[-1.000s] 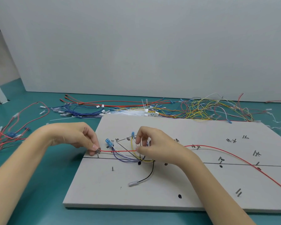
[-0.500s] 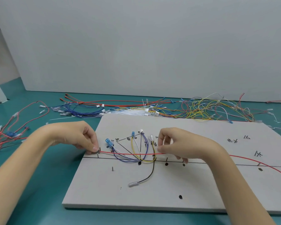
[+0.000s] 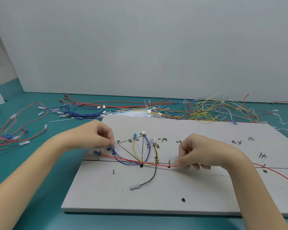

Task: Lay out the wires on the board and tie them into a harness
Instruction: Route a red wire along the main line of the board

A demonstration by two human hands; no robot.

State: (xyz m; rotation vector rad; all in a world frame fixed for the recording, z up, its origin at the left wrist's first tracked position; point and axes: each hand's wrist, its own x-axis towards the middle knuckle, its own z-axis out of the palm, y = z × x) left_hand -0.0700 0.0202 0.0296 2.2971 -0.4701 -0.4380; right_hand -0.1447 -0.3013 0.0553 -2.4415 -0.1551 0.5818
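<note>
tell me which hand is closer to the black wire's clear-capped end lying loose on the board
Right. The right hand pinches the red wire just up and right of the capped end. The left hand is farther, up at the board's left edge by a blue connector.

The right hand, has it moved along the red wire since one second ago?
Yes. The right hand slid rightward along the red wire, away from the yellow wire loop.

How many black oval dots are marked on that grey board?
5 visible. One lies under the wire crossing, one by the black wire, one beside the right hand, one far right, one near the front edge. The hands may hide more.
</note>
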